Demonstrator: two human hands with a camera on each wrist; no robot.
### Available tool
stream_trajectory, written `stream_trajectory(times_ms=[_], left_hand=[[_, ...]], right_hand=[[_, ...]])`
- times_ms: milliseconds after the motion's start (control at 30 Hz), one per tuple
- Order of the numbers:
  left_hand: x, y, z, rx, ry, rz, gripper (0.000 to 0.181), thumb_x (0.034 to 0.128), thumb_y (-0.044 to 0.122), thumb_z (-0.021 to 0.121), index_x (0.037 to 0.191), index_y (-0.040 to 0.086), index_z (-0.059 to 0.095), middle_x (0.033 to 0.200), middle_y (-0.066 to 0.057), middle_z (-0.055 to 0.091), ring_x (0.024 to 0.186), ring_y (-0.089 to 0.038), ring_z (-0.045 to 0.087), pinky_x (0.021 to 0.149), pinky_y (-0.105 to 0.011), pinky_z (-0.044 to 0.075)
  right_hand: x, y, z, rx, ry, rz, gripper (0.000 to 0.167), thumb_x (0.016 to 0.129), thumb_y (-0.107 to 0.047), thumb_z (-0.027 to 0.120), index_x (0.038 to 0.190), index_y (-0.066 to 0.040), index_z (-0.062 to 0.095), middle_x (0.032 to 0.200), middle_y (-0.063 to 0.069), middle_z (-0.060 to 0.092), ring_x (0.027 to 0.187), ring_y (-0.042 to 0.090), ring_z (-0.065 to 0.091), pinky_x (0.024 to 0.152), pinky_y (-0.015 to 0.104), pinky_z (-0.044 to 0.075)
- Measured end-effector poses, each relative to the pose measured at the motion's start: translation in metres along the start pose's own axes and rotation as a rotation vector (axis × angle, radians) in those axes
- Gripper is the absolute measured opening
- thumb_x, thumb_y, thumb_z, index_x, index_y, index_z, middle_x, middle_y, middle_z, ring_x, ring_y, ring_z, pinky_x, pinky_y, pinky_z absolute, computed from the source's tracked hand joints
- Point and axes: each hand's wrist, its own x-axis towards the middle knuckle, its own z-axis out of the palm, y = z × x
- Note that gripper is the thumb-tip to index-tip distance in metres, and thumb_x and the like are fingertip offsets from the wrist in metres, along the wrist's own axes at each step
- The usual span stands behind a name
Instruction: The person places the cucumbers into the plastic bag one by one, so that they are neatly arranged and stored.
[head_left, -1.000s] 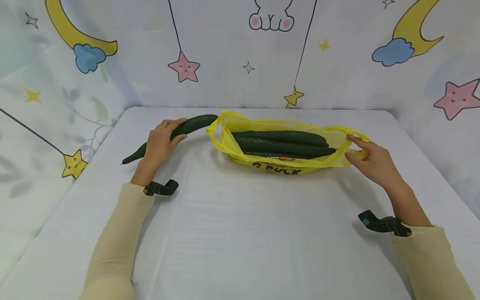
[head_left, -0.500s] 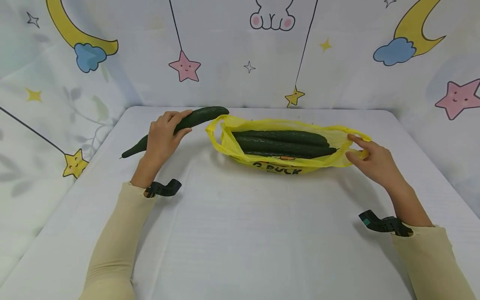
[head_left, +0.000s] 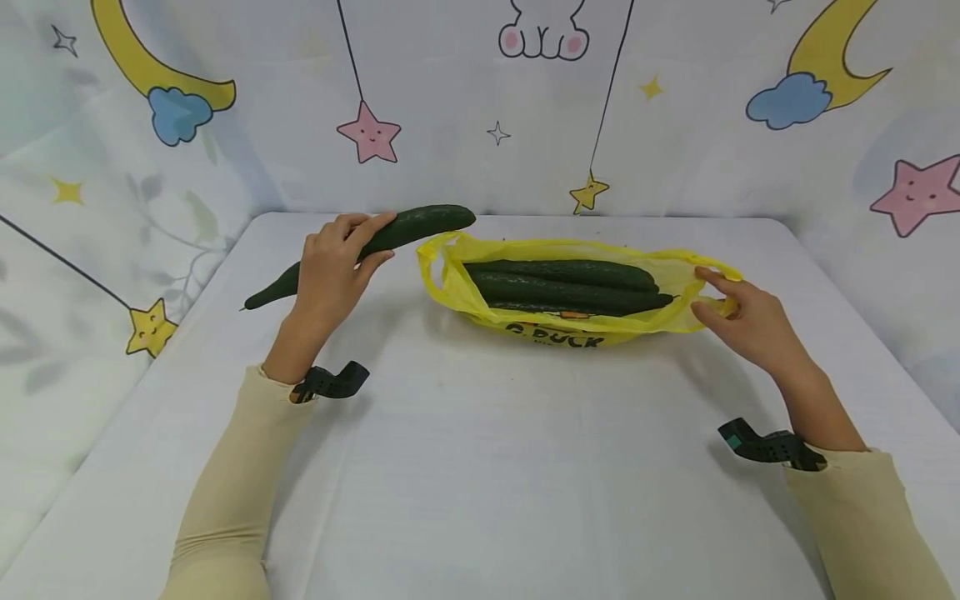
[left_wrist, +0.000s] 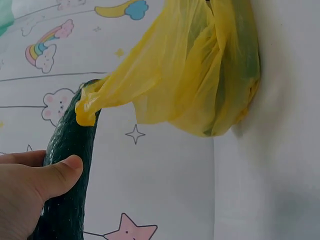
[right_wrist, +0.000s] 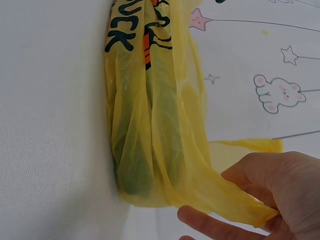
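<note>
My left hand [head_left: 328, 262] grips a long dark green cucumber [head_left: 427, 222] and holds it slantwise above the table, its rounded end up beside the left handle of a yellow plastic bag [head_left: 495, 319]. The left wrist view has the thumb lying along the cucumber [left_wrist: 67, 200], with the bag's handle [left_wrist: 89, 107] in front of its tip. Inside the open-mouthed bag lie two more cucumbers [head_left: 562, 292] side by side. At the bag's right end, my right hand [head_left: 757, 323] holds the other handle; in the right wrist view the handle runs into the fingers.
The bag rests towards the back of a white-covered table [head_left: 510, 467]. A white cloth backdrop [head_left: 435, 167] printed with moons and stars stands behind and at the sides. Each wrist wears a black band with a camera mount [head_left: 333, 381].
My left hand has raised the cucumber and moved it a little to the right, so its far end now stands above the bag's left handle. The right hand keeps its place.
</note>
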Motion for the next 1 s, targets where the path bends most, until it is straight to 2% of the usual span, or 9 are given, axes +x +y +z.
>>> stream_trajectory(times_ms=[167, 267, 367, 467, 733, 900, 1000], left_hand=[[0.004, 0.009, -0.003, -0.015, 0.043, 0.051, 0.048, 0.0875, 0.019, 0.072, 0.134, 0.015, 0.060, 0.117, -0.019, 0.061, 0.097, -0.039, 0.058, 0.077, -0.051, 0.042], [0.007, 0.017, -0.002, -0.018, 0.038, 0.080, 0.048, 0.0875, 0.021, 0.072, 0.134, 0.016, 0.060, 0.118, -0.019, 0.062, 0.097, -0.039, 0.058, 0.078, -0.052, 0.043], [0.008, 0.023, 0.000, -0.014, 0.019, 0.099, 0.049, 0.0874, 0.021, 0.072, 0.134, 0.017, 0.059, 0.118, -0.019, 0.062, 0.098, -0.039, 0.058, 0.079, -0.052, 0.044], [0.008, 0.030, 0.003, -0.015, 0.018, 0.125, 0.048, 0.0871, 0.020, 0.072, 0.133, 0.017, 0.060, 0.117, -0.018, 0.062, 0.098, -0.037, 0.059, 0.078, -0.052, 0.044], [0.019, 0.049, 0.011, -0.023, 0.003, 0.192, 0.046, 0.0874, 0.021, 0.072, 0.132, 0.019, 0.062, 0.116, -0.015, 0.063, 0.103, -0.033, 0.059, 0.081, -0.051, 0.045], [0.028, 0.061, 0.018, -0.023, 0.001, 0.246, 0.048, 0.0860, 0.020, 0.074, 0.132, 0.020, 0.062, 0.116, -0.014, 0.064, 0.101, -0.031, 0.061, 0.079, -0.049, 0.046], [0.033, 0.068, 0.022, -0.029, 0.011, 0.281, 0.049, 0.0856, 0.019, 0.075, 0.132, 0.019, 0.062, 0.116, -0.014, 0.064, 0.099, -0.032, 0.062, 0.078, -0.048, 0.047]], right_hand=[[0.000, 0.000, -0.001, 0.014, 0.008, -0.013, 0.051, 0.098, -0.020, 0.058, 0.142, 0.003, 0.046, 0.099, 0.023, 0.057, 0.056, 0.015, 0.033, 0.049, 0.026, 0.031], [0.000, 0.000, -0.002, 0.013, 0.004, -0.004, 0.051, 0.099, -0.021, 0.058, 0.143, 0.003, 0.046, 0.105, 0.026, 0.057, 0.060, 0.017, 0.035, 0.050, 0.026, 0.032], [0.000, -0.001, -0.002, 0.021, -0.004, 0.006, 0.052, 0.099, -0.021, 0.057, 0.143, 0.003, 0.045, 0.124, 0.030, 0.056, 0.063, 0.020, 0.036, 0.050, 0.025, 0.032], [-0.001, -0.002, 0.000, 0.034, -0.008, 0.002, 0.052, 0.099, -0.021, 0.058, 0.143, 0.003, 0.045, 0.133, 0.032, 0.051, 0.061, 0.019, 0.035, 0.049, 0.024, 0.033], [-0.001, -0.003, -0.001, 0.037, -0.013, 0.001, 0.051, 0.099, -0.021, 0.057, 0.143, 0.002, 0.045, 0.123, 0.030, 0.056, 0.062, 0.018, 0.036, 0.050, 0.025, 0.034], [-0.002, -0.002, -0.001, 0.030, 0.003, -0.011, 0.050, 0.098, -0.020, 0.058, 0.142, 0.003, 0.047, 0.104, 0.026, 0.058, 0.060, 0.017, 0.036, 0.050, 0.025, 0.033], [-0.002, -0.002, 0.000, 0.032, 0.002, -0.012, 0.051, 0.098, -0.020, 0.058, 0.142, 0.002, 0.047, 0.115, 0.028, 0.059, 0.056, 0.015, 0.035, 0.049, 0.025, 0.033]])
